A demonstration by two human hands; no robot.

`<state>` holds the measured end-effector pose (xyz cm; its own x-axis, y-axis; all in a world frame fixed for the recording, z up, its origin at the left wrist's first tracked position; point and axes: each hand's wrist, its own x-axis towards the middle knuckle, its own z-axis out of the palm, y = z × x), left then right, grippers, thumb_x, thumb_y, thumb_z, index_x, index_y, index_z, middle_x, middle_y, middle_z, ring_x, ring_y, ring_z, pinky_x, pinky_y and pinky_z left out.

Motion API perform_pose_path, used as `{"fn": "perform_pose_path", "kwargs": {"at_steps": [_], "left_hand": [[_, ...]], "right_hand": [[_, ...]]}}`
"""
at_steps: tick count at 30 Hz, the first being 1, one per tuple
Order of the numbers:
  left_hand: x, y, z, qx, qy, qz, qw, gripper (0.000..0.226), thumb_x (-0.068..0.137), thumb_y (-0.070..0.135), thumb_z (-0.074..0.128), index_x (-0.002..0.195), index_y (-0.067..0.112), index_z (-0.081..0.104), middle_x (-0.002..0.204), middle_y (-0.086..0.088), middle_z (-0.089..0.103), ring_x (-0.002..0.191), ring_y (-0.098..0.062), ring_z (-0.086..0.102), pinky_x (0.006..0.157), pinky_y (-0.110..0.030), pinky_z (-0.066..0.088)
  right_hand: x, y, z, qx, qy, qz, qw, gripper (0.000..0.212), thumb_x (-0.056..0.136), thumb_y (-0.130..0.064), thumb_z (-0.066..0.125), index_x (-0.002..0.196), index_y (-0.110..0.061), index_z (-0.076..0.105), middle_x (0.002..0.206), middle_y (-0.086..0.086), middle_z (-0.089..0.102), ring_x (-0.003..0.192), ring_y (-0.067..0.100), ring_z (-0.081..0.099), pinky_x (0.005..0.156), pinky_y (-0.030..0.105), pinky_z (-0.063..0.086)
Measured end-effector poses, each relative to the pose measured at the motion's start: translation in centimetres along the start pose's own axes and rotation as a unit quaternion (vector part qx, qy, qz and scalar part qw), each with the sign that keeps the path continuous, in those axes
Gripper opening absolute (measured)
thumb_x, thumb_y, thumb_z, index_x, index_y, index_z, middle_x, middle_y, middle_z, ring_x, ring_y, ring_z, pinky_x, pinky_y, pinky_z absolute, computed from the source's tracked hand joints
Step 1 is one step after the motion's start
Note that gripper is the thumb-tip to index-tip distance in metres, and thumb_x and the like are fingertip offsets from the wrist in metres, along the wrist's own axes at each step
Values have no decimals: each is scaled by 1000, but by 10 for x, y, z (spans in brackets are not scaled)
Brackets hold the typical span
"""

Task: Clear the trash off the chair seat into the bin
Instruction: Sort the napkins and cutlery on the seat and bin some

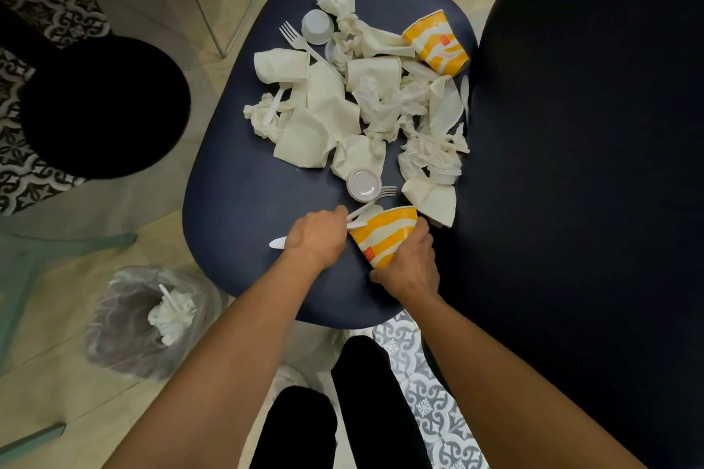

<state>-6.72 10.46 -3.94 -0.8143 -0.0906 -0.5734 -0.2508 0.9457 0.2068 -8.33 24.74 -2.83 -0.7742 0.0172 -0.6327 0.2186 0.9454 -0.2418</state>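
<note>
A dark blue chair seat [244,179] is strewn with white napkins [327,114], crumpled tissue, small plastic sauce cups [364,185], plastic forks [301,44] and two orange-and-white paper cups. My right hand [409,263] grips the nearer orange cup [384,234], which lies tilted at the seat's front. My left hand [318,234] is closed around white plastic cutlery [278,243], whose ends stick out on both sides of the fist. The other orange cup [436,42] lies at the far right. The bin [148,320], lined with a clear bag, stands on the floor at lower left with some tissue inside.
The chair's dark backrest [590,164] fills the right side. A round black stool [103,107] stands left of the seat, and a green chair edge [57,244] lies beside the bin. My legs in black trousers [343,411] are below the seat's front edge.
</note>
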Motion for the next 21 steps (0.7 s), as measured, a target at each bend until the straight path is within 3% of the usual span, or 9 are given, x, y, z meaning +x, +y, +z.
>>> {"fn": "perform_pose_path", "kwargs": {"at_steps": [9, 15, 21], "left_hand": [[-55, -49, -5, -3, 37, -25, 999, 15, 95, 16, 37, 107, 11, 43, 99, -14, 64, 75, -30, 51, 62, -37, 33], [-90, -79, 0, -23, 64, -63, 996, 17, 95, 17, 36, 111, 11, 41, 102, -15, 65, 88, -39, 59, 65, -38, 34], [-135, -114, 17, -164, 114, -160, 967, 17, 97, 19, 38, 110, 10, 44, 100, -20, 63, 90, -42, 58, 66, -37, 35]], "right_hand": [[-25, -21, 9, 10, 6, -36, 999, 121, 58, -25, 88, 145, -17, 4, 145, 9, 28, 135, 30, 29, 101, 46, 39], [-45, -49, 23, 45, 35, -88, 994, 115, 59, -22, 86, 145, -15, 10, 144, 8, 30, 134, 29, 31, 102, 46, 40], [-68, -83, 34, 70, 34, -133, 988, 114, 58, -21, 86, 145, -17, 14, 144, 6, 32, 134, 28, 33, 102, 48, 43]]}}
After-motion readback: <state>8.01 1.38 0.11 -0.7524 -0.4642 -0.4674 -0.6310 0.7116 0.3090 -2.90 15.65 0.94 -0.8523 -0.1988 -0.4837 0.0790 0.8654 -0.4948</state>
